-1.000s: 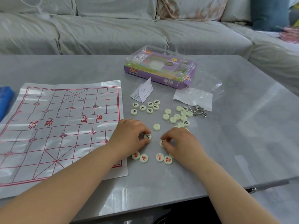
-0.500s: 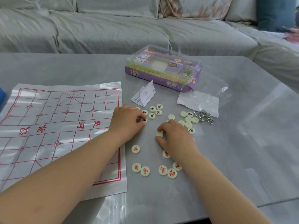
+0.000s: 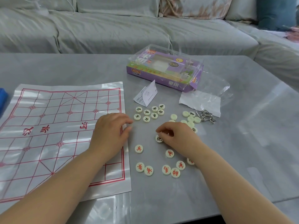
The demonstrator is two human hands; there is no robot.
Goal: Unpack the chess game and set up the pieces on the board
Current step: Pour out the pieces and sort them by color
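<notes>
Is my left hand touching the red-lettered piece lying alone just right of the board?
Apart. The head view shows a strip of bare table between the left hand and the red-lettered piece.

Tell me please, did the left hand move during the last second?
Yes. The left hand moved away from the person along the right edge of the board, toward the group of black-lettered pieces; its fingertips are now beside them.

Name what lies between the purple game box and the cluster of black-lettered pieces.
A folded white leaflet stands there like a small tent, between the purple game box and the black-lettered pieces. The head view shows it.
</notes>
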